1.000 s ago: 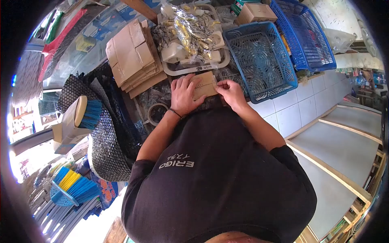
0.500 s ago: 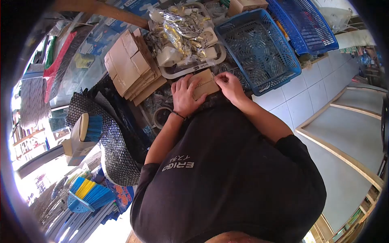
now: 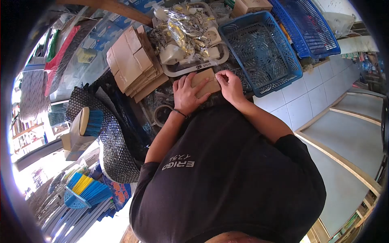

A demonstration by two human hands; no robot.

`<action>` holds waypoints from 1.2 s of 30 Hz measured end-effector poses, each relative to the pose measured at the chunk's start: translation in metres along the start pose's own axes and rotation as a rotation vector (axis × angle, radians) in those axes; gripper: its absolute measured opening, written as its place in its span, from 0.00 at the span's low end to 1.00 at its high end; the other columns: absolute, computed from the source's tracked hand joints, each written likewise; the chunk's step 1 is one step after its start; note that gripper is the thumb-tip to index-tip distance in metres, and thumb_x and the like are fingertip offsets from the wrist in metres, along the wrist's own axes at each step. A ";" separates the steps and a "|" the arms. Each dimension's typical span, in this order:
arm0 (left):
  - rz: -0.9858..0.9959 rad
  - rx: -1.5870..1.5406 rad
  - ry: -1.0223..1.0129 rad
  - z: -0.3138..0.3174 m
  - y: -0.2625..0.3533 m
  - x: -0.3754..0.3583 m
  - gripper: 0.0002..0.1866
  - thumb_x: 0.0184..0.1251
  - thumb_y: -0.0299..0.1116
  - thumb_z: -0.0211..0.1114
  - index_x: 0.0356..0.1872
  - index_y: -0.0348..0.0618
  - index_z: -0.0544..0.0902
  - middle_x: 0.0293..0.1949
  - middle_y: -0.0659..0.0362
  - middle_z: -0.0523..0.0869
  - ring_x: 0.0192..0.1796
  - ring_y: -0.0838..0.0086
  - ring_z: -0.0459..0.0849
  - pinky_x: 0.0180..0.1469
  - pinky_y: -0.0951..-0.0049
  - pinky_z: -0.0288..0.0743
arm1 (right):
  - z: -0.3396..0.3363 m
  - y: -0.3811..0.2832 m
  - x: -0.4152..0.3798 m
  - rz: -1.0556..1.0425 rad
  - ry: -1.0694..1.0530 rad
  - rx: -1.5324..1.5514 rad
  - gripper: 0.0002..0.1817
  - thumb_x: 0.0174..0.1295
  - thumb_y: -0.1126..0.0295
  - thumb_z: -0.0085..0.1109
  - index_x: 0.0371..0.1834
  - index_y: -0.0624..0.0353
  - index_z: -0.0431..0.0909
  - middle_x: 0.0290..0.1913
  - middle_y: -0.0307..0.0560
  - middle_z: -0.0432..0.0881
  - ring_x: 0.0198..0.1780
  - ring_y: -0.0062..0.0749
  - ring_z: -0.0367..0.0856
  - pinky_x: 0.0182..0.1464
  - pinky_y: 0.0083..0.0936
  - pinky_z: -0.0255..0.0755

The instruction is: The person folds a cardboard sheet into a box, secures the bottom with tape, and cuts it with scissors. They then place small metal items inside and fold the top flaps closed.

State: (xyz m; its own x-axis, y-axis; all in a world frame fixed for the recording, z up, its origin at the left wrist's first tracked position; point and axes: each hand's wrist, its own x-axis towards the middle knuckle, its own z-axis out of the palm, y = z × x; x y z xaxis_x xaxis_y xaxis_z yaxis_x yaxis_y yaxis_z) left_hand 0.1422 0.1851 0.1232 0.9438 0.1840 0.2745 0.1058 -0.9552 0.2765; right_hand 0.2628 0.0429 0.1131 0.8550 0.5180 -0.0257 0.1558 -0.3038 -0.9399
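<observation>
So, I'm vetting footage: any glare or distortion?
Head view, left: glare whites out areas around the blue-and-yellow broom; head view, right: framed panels look bowed by distortion; head view, centre: left hand and cardboard piece readable.

Just beyond the left grip, a pale tray heaped with crinkled, shiny plastic packaging and whitish fittings. Left of that grip, a stack of flattened cardboard; farther left and behind, dark bubble wrap, then a brush with blue bristles by a carton, and farther behind still, a blue-and-yellow broom head. Beyond and right of the right grip, a blue openwork basket, with a deeper-blue basket past it and a small cardboard box farther out. Well to the right, white tiles and wood-framed pale panels.
</observation>
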 end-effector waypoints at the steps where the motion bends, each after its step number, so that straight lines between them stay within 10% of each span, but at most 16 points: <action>1: -0.003 -0.001 -0.003 0.000 0.000 0.000 0.27 0.49 0.54 0.68 0.55 0.72 0.81 0.59 0.58 0.72 0.58 0.62 0.71 0.60 0.56 0.60 | -0.001 0.000 -0.001 -0.001 0.001 -0.004 0.08 0.62 0.69 0.59 0.35 0.64 0.79 0.28 0.48 0.83 0.30 0.35 0.81 0.36 0.29 0.73; 36: -0.004 0.006 0.002 0.000 0.000 -0.001 0.25 0.50 0.56 0.67 0.53 0.71 0.82 0.59 0.59 0.71 0.58 0.62 0.69 0.61 0.55 0.58 | 0.000 0.008 0.011 -0.047 -0.062 -0.082 0.08 0.57 0.71 0.65 0.36 0.63 0.81 0.30 0.45 0.84 0.31 0.26 0.81 0.36 0.23 0.74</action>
State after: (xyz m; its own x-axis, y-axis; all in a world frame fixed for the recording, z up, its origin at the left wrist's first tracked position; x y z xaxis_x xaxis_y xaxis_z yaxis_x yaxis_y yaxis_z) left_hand 0.1418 0.1850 0.1227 0.9427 0.1884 0.2754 0.1117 -0.9559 0.2717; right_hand 0.2739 0.0463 0.1058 0.8140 0.5808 -0.0060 0.2370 -0.3415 -0.9095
